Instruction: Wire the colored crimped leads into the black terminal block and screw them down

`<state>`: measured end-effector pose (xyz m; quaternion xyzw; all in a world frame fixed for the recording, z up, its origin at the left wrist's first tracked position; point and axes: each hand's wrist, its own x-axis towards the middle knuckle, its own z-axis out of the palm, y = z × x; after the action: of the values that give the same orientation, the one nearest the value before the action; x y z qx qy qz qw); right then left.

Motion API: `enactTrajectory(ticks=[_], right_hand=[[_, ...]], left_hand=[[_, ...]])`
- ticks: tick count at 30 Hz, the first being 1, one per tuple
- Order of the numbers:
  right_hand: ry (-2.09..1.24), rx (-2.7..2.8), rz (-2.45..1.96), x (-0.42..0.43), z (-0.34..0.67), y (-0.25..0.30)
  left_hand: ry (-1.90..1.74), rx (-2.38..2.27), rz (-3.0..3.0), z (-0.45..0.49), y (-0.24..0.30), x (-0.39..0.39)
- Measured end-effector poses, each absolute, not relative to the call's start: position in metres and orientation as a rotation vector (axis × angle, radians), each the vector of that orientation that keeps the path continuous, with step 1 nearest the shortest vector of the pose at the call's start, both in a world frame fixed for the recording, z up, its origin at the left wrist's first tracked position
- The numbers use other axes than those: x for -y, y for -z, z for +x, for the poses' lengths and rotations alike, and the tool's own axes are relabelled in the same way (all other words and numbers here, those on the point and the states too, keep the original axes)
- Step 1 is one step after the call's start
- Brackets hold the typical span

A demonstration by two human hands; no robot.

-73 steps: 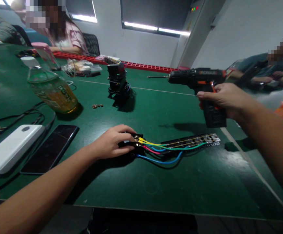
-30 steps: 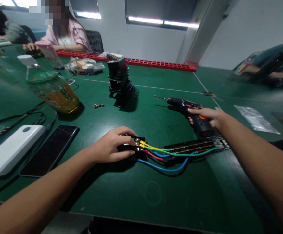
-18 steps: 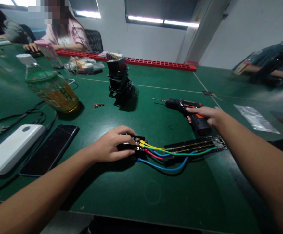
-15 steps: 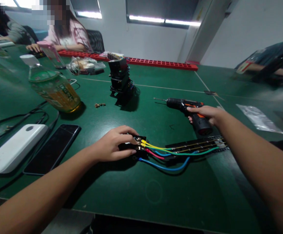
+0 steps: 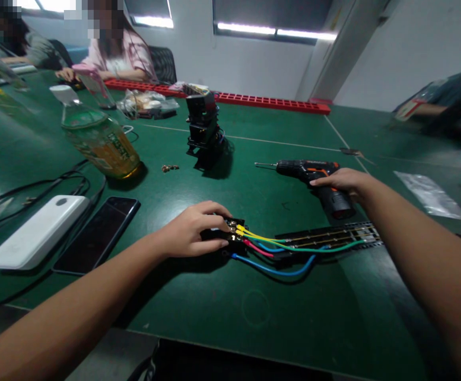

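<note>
My left hand [image 5: 202,231] is closed around the left end of a black terminal block [image 5: 237,231] with brass screws, its fingertips over the top and near side. Yellow, red and green wires run from the block to the right, along a black strip [image 5: 313,236] with metal rails. A blue wire [image 5: 268,271] with a ring lug lies loose in front, its lug beside the block. Farther right, my right hand [image 5: 345,182] grips the handle of a black and orange cordless drill [image 5: 307,168]. The drill lies low over the table, its thin bit pointing left.
A stack of black blocks [image 5: 203,124] stands behind, with a small pile of screws [image 5: 170,168] to its left. On the left are a tea bottle [image 5: 101,143], a white power bank [image 5: 35,230], a phone [image 5: 97,233] and cables. A plastic bag [image 5: 432,196] lies right. People sit across the table.
The view has shifted slightly, so everything appears a little farther right. My left hand stays on the terminal block. Fewer of my right hand's fingers show below the drill handle.
</note>
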<state>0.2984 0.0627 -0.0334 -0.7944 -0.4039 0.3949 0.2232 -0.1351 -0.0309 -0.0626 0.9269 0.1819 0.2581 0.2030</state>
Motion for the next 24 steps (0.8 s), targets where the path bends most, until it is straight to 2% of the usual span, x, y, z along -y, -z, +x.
enactTrajectory(ticks=[6,11,19,24], right_hand=[[-1.011,1.087,-2.29,-0.068,0.307,0.033],[-0.924,1.283,-2.354,-0.061,0.303,0.031],[-0.456,1.645,-2.489,-0.062,0.299,0.023],[-0.224,1.792,-2.358,-0.051,0.284,-0.004]], left_hand=[[-0.736,-0.494,2.592,-0.135,0.063,0.031],[-0.732,-0.504,2.597,-0.135,0.063,0.031],[-0.725,-0.504,2.6,-0.135,0.063,0.031],[-0.722,-0.508,2.6,-0.136,0.064,0.032]])
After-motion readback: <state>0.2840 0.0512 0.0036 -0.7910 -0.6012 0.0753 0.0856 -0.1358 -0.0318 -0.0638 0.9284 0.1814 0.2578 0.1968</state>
